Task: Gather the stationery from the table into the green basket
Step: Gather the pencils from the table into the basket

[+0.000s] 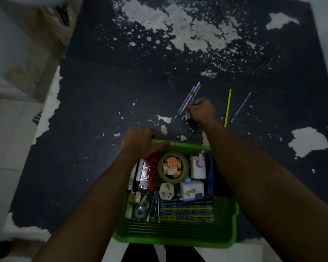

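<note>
The green basket [180, 231] sits at the table's near edge, holding a tape roll [173, 168], a white plug [166, 190], several pencils and other small items. My left hand [140, 141] grips the basket's far rim. My right hand [202, 110] is farther out on the table, its fingers curled on a small bunch of blue and pink pencils [189, 97]. To its right, a yellow pencil [228, 107] and a blue pencil [240, 107] lie loose on the table.
The table [121, 87] is dark with worn pale patches where the surface has peeled. A pale wall and ledge run along the left side. The floor shows beneath the table's near edge.
</note>
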### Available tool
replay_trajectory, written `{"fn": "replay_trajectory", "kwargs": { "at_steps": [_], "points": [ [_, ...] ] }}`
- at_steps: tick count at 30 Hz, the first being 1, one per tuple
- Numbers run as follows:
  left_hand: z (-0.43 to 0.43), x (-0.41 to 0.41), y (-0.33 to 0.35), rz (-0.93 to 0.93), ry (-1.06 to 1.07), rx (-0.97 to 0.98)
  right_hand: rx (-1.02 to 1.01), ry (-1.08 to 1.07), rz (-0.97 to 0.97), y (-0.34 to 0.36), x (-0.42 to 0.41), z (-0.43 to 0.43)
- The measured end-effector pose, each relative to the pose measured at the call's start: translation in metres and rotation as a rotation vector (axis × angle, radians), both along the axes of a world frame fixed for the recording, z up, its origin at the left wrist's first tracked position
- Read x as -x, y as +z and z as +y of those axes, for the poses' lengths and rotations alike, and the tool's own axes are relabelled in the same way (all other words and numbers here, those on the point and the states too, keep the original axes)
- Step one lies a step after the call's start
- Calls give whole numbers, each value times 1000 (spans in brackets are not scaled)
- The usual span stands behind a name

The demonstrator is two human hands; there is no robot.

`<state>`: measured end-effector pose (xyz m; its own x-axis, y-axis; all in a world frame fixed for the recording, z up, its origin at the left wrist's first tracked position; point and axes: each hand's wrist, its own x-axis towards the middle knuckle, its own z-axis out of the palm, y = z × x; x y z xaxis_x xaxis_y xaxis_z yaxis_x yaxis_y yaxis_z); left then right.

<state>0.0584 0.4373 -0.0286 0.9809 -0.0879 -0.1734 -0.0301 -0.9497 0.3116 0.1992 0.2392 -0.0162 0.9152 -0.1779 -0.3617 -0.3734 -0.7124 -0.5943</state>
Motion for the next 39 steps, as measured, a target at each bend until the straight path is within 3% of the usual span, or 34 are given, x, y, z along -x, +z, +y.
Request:
{"fn": "replay_trajectory", "kwargs": {
  "at_steps": [7, 10, 15, 21, 26, 30, 34, 39],
  "points": [
    [-1, 1, -2, -22, 10, 6, -2, 15, 75, -25, -8, -9],
    [-1, 0, -1, -8, 20, -19, 107, 30, 113, -24, -17, -10],
    [-2, 0, 0, 14, 28, -19, 139, -11, 73, -32, -19, -12],
    [-2, 1, 4, -16, 17, -28, -337, -174, -166, 9, 36, -25],
    [-2, 1, 10, -2, 19, -30, -434, 272, -147, 74, 131, -45],
    [-4, 2, 11, 49, 29, 15, -195, 699, 223, 80, 183, -69],
    [-5, 4, 15, 29, 48, 48, 142, 964, 324, 60, 218, -88],
    [-4, 4, 14, 14, 31, 61, 492, 1027, 485, 35, 243, -79]
  ]
}}
